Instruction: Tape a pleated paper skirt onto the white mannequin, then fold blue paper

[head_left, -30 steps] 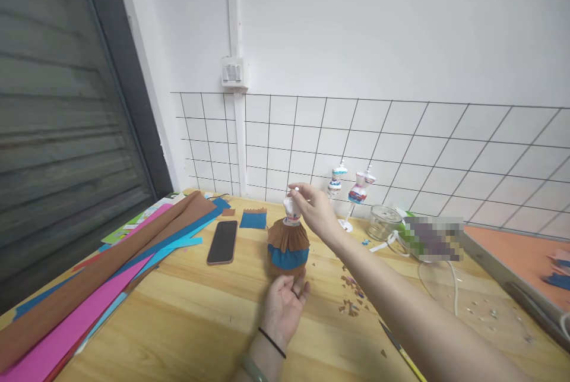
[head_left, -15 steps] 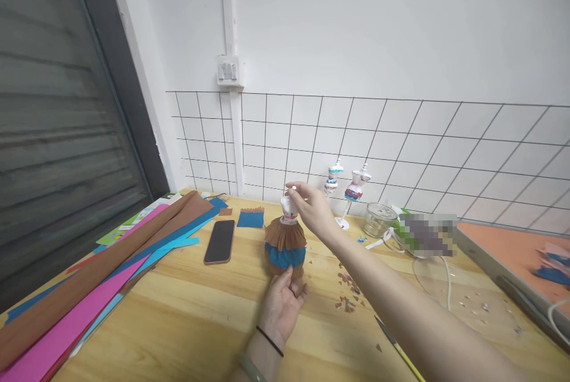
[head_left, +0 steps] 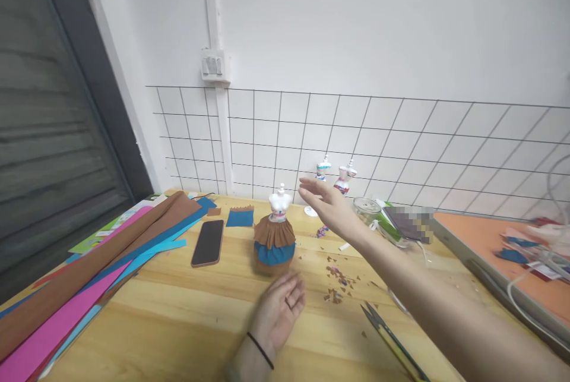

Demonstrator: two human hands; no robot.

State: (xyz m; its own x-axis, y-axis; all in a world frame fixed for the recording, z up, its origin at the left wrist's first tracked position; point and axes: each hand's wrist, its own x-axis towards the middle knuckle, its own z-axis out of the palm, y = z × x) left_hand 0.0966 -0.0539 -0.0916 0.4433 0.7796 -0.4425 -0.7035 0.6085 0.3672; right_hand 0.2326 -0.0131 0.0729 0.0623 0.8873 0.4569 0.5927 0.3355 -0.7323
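Note:
A small white mannequin bust in a brown and blue paper skirt (head_left: 274, 238) stands alone on the wooden table (head_left: 187, 316). My right hand (head_left: 328, 207) hovers just right of its top, fingers stretched out and apart, holding nothing. My left hand (head_left: 280, 308) lies palm up on the table just in front of the skirt, fingers loosely spread and empty; it is slightly blurred. Neither hand touches the figure.
Long brown, pink and blue paper strips (head_left: 89, 275) lie at the left. A black phone (head_left: 207, 242) and a blue fringed paper piece (head_left: 239, 216) sit behind. Two more small dressed busts (head_left: 333, 175), a glass jar (head_left: 367, 210), paper scraps (head_left: 336, 284) and scissors (head_left: 392, 340) lie right.
My right hand has let go of the bust's top and opened, drifting right. My left hand has slid back from the skirt's base. The view has shifted right.

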